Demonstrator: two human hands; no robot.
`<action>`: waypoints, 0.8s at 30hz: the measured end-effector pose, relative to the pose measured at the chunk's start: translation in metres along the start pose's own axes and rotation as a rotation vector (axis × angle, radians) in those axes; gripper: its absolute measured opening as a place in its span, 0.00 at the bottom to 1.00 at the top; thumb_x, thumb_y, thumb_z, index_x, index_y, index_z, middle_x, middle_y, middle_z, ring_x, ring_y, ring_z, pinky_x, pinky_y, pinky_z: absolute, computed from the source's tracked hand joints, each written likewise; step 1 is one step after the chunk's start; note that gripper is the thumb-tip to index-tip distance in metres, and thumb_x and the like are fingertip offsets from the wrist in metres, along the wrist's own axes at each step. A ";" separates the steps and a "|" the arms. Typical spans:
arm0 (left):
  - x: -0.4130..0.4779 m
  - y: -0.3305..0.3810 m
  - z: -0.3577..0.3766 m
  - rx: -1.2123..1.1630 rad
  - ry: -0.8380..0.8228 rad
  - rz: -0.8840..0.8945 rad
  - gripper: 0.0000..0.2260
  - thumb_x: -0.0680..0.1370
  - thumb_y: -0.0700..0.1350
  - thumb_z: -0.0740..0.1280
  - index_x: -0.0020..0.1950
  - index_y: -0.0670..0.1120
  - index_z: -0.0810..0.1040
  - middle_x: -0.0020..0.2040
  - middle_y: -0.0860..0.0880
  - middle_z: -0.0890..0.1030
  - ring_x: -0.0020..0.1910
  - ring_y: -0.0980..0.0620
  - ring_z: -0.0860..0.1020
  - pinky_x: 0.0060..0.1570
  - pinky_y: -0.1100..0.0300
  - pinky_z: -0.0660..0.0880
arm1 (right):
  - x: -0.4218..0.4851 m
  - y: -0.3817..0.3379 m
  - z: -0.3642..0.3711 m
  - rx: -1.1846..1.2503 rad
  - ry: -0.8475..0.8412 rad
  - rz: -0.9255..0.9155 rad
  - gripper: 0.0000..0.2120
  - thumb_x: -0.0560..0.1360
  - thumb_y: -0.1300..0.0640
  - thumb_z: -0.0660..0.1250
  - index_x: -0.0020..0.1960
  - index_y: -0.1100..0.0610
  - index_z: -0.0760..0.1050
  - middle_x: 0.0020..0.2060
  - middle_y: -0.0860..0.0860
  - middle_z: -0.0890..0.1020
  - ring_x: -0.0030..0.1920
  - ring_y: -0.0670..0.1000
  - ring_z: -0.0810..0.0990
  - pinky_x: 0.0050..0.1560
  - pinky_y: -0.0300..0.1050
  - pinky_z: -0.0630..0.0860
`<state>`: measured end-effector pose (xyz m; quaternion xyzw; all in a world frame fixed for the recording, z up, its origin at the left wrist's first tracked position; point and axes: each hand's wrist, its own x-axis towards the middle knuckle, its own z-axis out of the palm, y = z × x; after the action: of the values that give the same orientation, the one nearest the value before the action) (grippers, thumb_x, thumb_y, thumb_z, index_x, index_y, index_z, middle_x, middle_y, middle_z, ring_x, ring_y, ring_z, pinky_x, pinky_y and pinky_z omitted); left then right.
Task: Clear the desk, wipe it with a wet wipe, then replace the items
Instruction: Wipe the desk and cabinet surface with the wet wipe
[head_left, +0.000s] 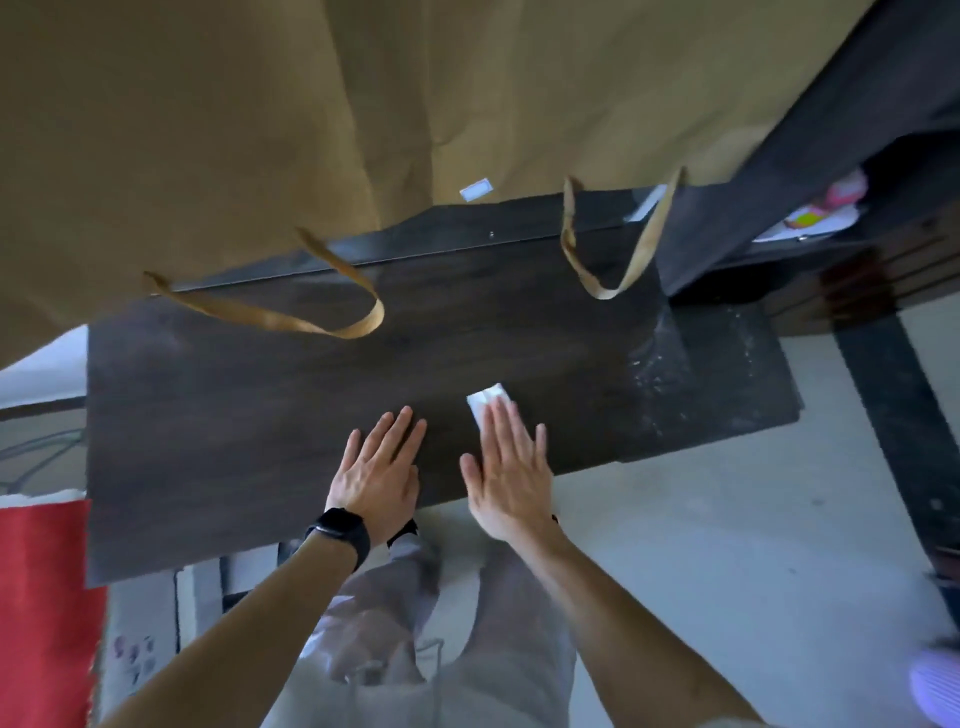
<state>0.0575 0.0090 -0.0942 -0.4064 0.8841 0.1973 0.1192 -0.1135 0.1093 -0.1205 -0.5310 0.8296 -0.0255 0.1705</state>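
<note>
Right hand (511, 467) flat, fingers straight, pressing one wipe (485, 397) onto desk (260, 415).
Left hand (382, 462) flat at nine o'clock; one bag label (475, 189), unreadable.

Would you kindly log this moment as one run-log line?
wiping | right hand flat on wet wipe | left hand flat on desk

We can read no text; the small white label (475, 188) on the paper bag (260, 130), at twelve o'clock, is too blurred.
</note>
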 end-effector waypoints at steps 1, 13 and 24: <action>0.004 0.007 0.000 0.009 -0.007 0.004 0.28 0.77 0.51 0.50 0.77 0.48 0.64 0.77 0.48 0.63 0.75 0.44 0.63 0.71 0.40 0.62 | -0.004 0.005 0.001 -0.001 -0.011 -0.086 0.32 0.84 0.41 0.44 0.82 0.56 0.42 0.81 0.50 0.43 0.81 0.50 0.40 0.79 0.61 0.46; 0.060 0.127 -0.005 0.030 -0.071 -0.045 0.29 0.78 0.52 0.50 0.79 0.47 0.58 0.80 0.49 0.56 0.78 0.47 0.57 0.74 0.41 0.56 | -0.011 0.211 -0.038 0.082 0.049 0.409 0.33 0.83 0.41 0.41 0.81 0.57 0.37 0.81 0.52 0.40 0.81 0.51 0.39 0.78 0.62 0.48; 0.080 0.179 0.003 -0.036 -0.038 -0.236 0.27 0.82 0.50 0.54 0.80 0.50 0.51 0.81 0.53 0.50 0.79 0.51 0.50 0.75 0.42 0.51 | -0.021 0.188 -0.036 0.071 -0.034 -0.011 0.34 0.83 0.39 0.43 0.82 0.58 0.42 0.81 0.53 0.43 0.81 0.51 0.41 0.79 0.59 0.45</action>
<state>-0.1308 0.0623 -0.0816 -0.5061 0.8239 0.2056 0.1512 -0.2812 0.2046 -0.1231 -0.5296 0.8223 -0.0468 0.2031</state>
